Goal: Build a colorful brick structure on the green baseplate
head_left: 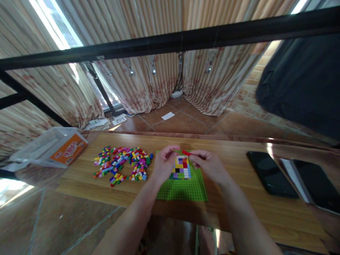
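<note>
Forearms (pixel 237 205), R hand (pixel 208 163) w/ red brick (pixel 186 153), lengthwise far-L

On the table (pixel 233 156) before me lies the baseplate (pixel 183 191), with the joined bricks (pixel 182 171) on its farther half, my left hand (pixel 167 163) over its left side and my right hand (pixel 208 163) by its right, a loose brick (pixel 186 153) at those fingertips. To the left spreads the brick pile (pixel 123 164) — and past that, at the table's left end, sits the box (pixel 50 147); well to the right lies a tablet (pixel 272 173), with a second flat device (pixel 316 182) just beyond it. Behind the table a paper (pixel 168 115) lies on the floor (pixel 186 109), before the curtains (pixel 148 88).
</note>
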Action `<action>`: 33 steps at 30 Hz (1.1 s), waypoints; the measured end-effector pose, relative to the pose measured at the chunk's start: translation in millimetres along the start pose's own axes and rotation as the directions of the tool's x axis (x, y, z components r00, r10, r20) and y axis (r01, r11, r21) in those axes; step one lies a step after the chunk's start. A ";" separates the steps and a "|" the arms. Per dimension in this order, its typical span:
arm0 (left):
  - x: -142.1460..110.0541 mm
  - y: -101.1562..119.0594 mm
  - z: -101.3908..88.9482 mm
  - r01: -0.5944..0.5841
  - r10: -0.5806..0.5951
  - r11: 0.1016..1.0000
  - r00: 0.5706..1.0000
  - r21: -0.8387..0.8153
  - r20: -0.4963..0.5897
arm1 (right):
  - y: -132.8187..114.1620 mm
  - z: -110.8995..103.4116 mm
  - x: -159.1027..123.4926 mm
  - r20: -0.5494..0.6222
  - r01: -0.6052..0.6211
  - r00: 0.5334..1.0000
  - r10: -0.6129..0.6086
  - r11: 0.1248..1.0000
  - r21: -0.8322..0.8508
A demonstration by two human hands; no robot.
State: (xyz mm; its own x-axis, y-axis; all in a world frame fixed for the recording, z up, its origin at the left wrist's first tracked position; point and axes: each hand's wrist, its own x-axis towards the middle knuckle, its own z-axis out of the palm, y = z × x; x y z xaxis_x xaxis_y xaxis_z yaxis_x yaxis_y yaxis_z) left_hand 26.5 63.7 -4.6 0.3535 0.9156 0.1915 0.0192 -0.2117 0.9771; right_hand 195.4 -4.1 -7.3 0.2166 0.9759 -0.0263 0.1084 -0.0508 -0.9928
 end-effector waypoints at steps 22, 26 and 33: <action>3.8 -10.8 -8.5 -0.081 0.001 0.878 0.986 0.472 0.168 | 14.1 14.2 3.1 0.022 0.248 0.950 -0.311 0.712 -0.657; 2.8 -12.1 -5.5 -0.077 0.004 0.883 0.988 0.463 0.157 | 13.7 13.3 3.2 -0.021 0.203 0.962 -0.273 0.761 -0.616; 3.2 -13.2 -3.9 -0.040 -0.037 0.885 0.987 0.464 0.155 | 16.6 7.3 6.9 -0.130 0.065 0.982 -0.136 0.893 -0.445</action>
State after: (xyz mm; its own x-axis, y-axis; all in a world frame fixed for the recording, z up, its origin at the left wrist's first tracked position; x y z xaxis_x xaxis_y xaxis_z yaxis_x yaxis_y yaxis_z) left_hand 23.7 70.7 -16.6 0.4936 0.8585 0.1390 0.4368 -0.3829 0.8140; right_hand 191.6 3.4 -24.8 0.3241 0.9378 0.1244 0.5425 -0.0765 -0.8365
